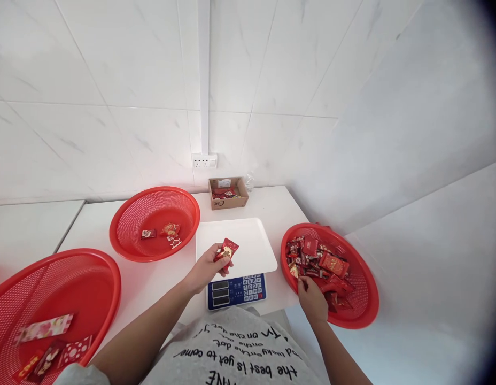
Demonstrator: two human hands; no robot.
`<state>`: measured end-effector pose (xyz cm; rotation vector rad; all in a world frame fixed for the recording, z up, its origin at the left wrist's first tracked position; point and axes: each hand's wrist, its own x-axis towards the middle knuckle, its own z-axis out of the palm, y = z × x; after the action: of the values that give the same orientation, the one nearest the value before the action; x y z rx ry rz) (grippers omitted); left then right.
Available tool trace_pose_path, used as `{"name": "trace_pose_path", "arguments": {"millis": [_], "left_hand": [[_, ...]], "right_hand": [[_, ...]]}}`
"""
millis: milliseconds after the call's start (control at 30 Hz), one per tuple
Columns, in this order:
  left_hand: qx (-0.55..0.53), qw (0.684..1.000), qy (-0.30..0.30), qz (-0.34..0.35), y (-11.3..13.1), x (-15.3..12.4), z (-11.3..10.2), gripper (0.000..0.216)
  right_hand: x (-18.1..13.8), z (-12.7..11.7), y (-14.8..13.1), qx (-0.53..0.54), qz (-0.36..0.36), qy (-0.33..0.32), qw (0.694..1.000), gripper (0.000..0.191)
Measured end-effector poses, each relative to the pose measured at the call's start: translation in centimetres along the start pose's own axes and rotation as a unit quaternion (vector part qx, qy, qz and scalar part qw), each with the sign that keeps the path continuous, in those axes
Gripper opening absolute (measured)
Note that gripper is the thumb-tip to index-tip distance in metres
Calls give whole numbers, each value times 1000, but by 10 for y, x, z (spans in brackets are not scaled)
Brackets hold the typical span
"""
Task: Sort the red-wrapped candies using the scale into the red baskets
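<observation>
My left hand (206, 270) pinches a small red packet (227, 249) with a gold mark, holding it just over the near edge of the white scale pan (248, 235). The scale's blue keypad and display (237, 291) sit below it. My right hand (312, 299) reaches into the red basket (364, 315) on the right, fingers curled among several red packets (322, 264); what they grip is hidden.
A second red basket (123, 235) behind the scale at the left holds three packets. A third red basket (95, 278) at the near left holds several packets. A small cardboard box (227, 202) stands against the tiled wall under a socket (204, 160). A wall closes the right side.
</observation>
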<state>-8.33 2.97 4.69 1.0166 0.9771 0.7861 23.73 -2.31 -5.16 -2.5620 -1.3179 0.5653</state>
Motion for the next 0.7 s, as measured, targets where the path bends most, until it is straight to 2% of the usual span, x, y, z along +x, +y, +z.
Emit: {"name": "trace_pose_path", "arguments": {"millis": [433,700], "left_hand": [[1,1000,6,-29,2,-10,0,32],[39,999,17,-15,6,-15,3,29]], "right_hand": [[1,1,1,5,-8,0,1000,32],[-2,-1,-2,-1,8,-2,1000,34]]}}
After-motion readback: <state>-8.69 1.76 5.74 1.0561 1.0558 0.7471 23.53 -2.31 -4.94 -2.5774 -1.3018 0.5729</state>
